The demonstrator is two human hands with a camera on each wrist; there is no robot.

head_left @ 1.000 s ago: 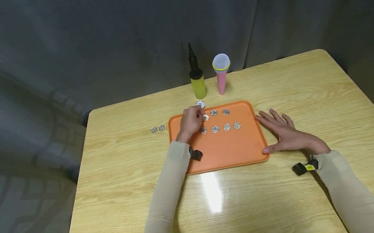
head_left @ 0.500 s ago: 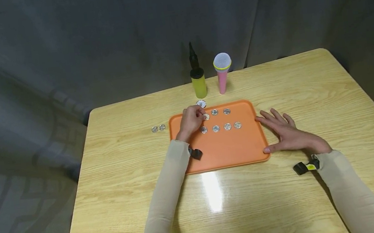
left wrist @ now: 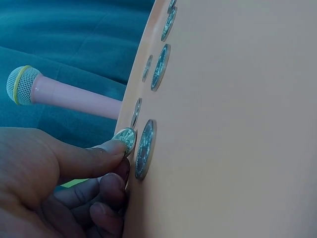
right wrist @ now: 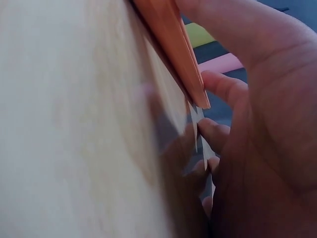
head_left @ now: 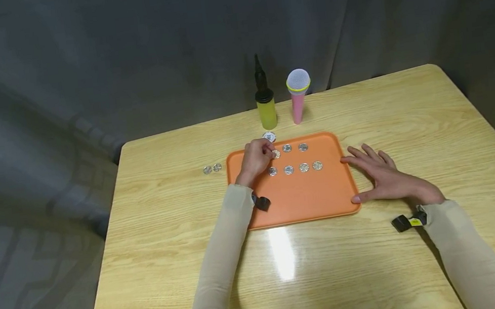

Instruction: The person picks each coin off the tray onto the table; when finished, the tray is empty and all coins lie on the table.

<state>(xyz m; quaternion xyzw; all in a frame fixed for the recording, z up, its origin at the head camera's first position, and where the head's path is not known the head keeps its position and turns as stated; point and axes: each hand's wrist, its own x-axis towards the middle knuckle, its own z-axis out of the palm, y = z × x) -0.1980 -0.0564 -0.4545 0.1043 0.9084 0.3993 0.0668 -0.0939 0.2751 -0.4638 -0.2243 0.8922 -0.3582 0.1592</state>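
Note:
At the back left of the orange tray (head_left: 303, 201), my left hand (head_left: 254, 161) pinches a silver coin (left wrist: 128, 138) between thumb and fingers. In the left wrist view the coin is tilted, its lower edge close to the tray. A second coin (left wrist: 145, 149) lies flat beside the fingertips. Several coins rest on the tray in two rows: the back row includes a coin (head_left: 303, 147), the front row a coin (head_left: 317, 165). My right hand (head_left: 383, 175) is spread at the tray's right side, thumb and index finger touching the rim.
Behind the tray stand a yellow-green hand pump (head_left: 267, 114) with a black top and a pink toy microphone (head_left: 298, 103). A white round chip (head_left: 269, 136) lies before the pump. Two coins (head_left: 212, 168) lie left of the tray on the wooden table (head_left: 160, 236). Dark curtains (head_left: 198, 43) hang behind.
The head view has shifted slightly, so everything sits a little further right. Both hands keep nearly the same place against the tray.

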